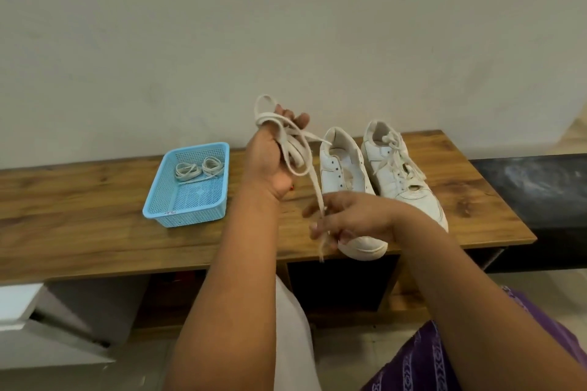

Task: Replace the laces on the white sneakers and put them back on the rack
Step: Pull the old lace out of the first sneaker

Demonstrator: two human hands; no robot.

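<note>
A worn off-white flat lace (pixel 293 154) is looped round the raised left hand (pixel 270 165), fingers curled on the bundle. Its tail drops down-right to the right hand (pixel 346 219), pinched there, just over the unlaced white sneaker (pixel 344 174). The wooden counter (pixel 95 200) also carries a blue mesh basket (pixel 187 187) against a plain wall.

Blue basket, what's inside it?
The blue basket holds two coiled white shoelace bundles, side by side at its far end. The nearer part shows only bare mesh floor. Whatever lies under the coils is covered.
</note>
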